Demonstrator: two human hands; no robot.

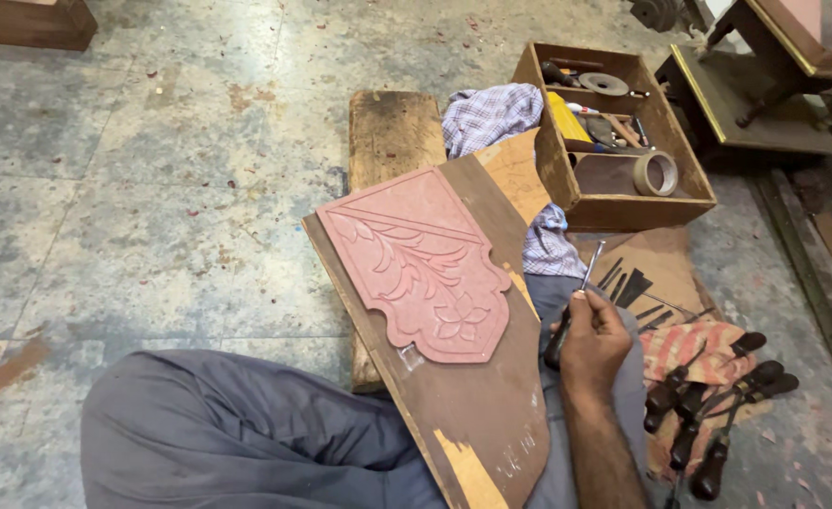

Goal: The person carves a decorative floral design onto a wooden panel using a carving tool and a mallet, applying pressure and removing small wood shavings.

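A dark-handled chisel (571, 306) with a bright steel shaft is gripped in the right hand (593, 344). Just left of the grip, a reddish-pink carved panel (423, 264) with a leaf-and-flower relief is seen on a dark brown board (477, 405) marked by pale orange bare patches. Beyond the grip, a blue-and-white checked cloth (489, 115) is shown. Right of the grip, an orange-striped cloth (689, 344) is laid under dark-handled tools (717, 405). Grey trousers (237, 434) are worn.
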